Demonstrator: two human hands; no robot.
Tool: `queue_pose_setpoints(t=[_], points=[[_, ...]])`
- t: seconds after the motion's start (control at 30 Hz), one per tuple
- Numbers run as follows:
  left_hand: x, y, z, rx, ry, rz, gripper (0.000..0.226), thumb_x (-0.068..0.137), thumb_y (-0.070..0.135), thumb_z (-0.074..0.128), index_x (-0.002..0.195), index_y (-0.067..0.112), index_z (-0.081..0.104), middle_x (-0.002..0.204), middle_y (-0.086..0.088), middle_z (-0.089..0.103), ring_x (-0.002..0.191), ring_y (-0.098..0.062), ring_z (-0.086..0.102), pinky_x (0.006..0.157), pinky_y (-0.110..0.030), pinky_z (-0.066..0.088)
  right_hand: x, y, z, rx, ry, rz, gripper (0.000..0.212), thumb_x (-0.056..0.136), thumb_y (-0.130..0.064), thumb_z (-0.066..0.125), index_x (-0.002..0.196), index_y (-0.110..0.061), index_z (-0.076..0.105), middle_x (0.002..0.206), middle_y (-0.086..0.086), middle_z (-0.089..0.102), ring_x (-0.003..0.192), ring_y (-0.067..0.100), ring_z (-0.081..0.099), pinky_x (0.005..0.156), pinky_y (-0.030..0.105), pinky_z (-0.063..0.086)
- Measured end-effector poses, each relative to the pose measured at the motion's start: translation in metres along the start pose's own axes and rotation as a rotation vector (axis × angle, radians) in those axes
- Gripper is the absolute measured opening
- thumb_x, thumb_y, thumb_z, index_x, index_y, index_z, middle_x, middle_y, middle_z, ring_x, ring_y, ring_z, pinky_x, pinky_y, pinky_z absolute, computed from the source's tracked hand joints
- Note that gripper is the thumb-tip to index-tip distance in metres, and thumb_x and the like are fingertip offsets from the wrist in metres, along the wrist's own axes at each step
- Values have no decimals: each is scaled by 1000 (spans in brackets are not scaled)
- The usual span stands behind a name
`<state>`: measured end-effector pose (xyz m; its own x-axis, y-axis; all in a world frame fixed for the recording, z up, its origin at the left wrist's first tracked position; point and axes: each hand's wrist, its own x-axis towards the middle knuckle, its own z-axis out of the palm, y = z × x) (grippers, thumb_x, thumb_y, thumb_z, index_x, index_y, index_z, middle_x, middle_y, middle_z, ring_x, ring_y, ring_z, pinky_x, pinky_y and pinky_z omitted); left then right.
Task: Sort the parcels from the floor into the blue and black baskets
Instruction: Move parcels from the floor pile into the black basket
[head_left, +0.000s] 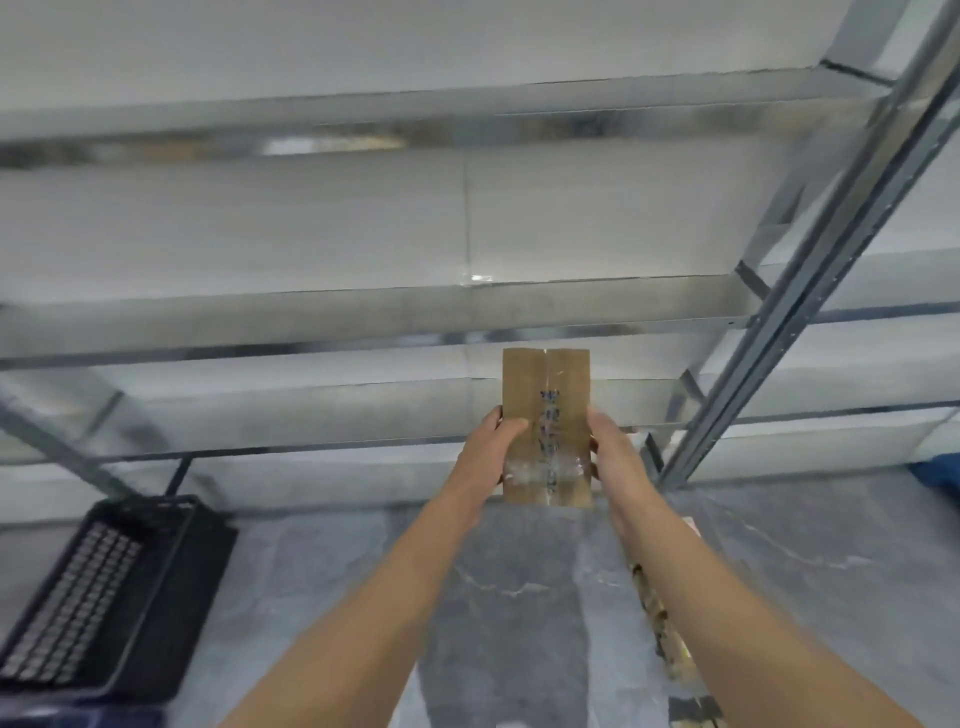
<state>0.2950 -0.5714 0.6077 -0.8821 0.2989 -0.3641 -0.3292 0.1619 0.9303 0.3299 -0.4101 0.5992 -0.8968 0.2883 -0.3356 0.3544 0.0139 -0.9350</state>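
I hold a flat cardboard parcel (545, 410) upright between both hands, out in front of me and above the floor (519, 597). My left hand (488, 452) grips its left edge, the thumb (511, 427) curled over the front face and the other fingers hidden behind the cardboard. My right hand (610, 452) clamps the right edge, its fingers also mostly out of sight behind the parcel. Blue writing runs down the face, too blurred to read, and clear tape (540, 470) crosses the lower part.

The black basket (171, 561) stands on the floor well left of and below my fingers, its near end cut off by the frame. Far right of my fingers a blue shape (935, 475) pokes in at the edge; I cannot tell what it is. Something brown (657, 618) lies on the floor under my right forearm, largely covered. Metal shelving (363, 312) rises beyond my fingers.
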Motion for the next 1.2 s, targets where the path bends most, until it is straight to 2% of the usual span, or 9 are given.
queue_pose_setpoints(t=[0.17, 0.3, 0.5, 0.6, 0.7, 0.83, 0.97, 1.1, 1.2], points=[[-29, -23, -108, -60, 163, -12, 45, 96, 50, 55, 138, 32, 59, 132, 10, 69, 116, -9, 66, 97, -38, 55, -11, -15, 114, -48, -144, -18, 47, 114, -47, 25, 122, -28, 68, 114, -4, 73, 105, 11, 68, 79, 28, 50], [-57, -42, -186, -109, 274, 16, 31, 100, 43, 54, 127, 34, 65, 119, 11, 74, 114, -14, 68, 104, -52, 53, -19, -22, 202, -69, -242, -33, 46, 114, -47, 28, 121, -28, 69, 112, -4, 74, 101, 10, 69, 79, 29, 50], [-91, -67, -285, -195, 457, 12, 30, 99, 40, 55, 126, 36, 66, 121, 9, 74, 113, -13, 68, 106, -47, 52, -29, -28, 316, -129, -398, -17, 45, 114, -46, 28, 123, -25, 67, 115, -2, 72, 101, 14, 68, 75, 30, 47], [-110, -78, -323, -198, 535, -1, 34, 91, 51, 55, 122, 44, 68, 127, 8, 70, 122, -14, 63, 109, -47, 48, -32, -30, 364, -167, -486, -24, 43, 114, -44, 31, 117, -24, 69, 112, -1, 73, 100, 14, 68, 74, 29, 47], [-122, -92, -358, -256, 624, 3, 31, 98, 42, 55, 124, 31, 67, 124, 7, 71, 117, -12, 63, 109, -43, 47, -33, -30, 410, -202, -573, -7, 41, 113, -46, 33, 112, -27, 70, 112, -4, 74, 101, 13, 68, 82, 35, 51], [-132, -111, -401, -387, 726, -45, 40, 96, 44, 60, 133, 33, 65, 125, 11, 72, 113, -8, 67, 108, -41, 49, -26, -25, 471, -248, -692, -4, 43, 112, -44, 35, 115, -22, 71, 110, 0, 74, 99, 17, 69, 92, 39, 53], [-135, -120, -442, -424, 850, -82, 38, 91, 47, 58, 126, 38, 68, 122, 11, 73, 118, -15, 66, 110, -47, 48, -10, -20, 535, -292, -818, 7, 43, 112, -45, 36, 119, -24, 72, 107, -3, 77, 89, 8, 73, 75, 31, 53], [-133, -127, -477, -527, 982, -93, 23, 101, 38, 53, 119, 41, 67, 112, 13, 75, 109, -12, 68, 102, -40, 52, 8, -18, 596, -366, -969, 24, 46, 109, -54, 37, 133, -30, 68, 124, -2, 74, 115, 18, 69, 101, 42, 55], [-130, -130, -499, -590, 1068, -100, 22, 103, 35, 52, 120, 38, 66, 110, 14, 75, 105, -9, 69, 92, -34, 52, 18, -17, 636, -402, -1071, 50, 45, 108, -55, 38, 129, -31, 69, 122, -3, 74, 115, 19, 69, 102, 46, 54]])
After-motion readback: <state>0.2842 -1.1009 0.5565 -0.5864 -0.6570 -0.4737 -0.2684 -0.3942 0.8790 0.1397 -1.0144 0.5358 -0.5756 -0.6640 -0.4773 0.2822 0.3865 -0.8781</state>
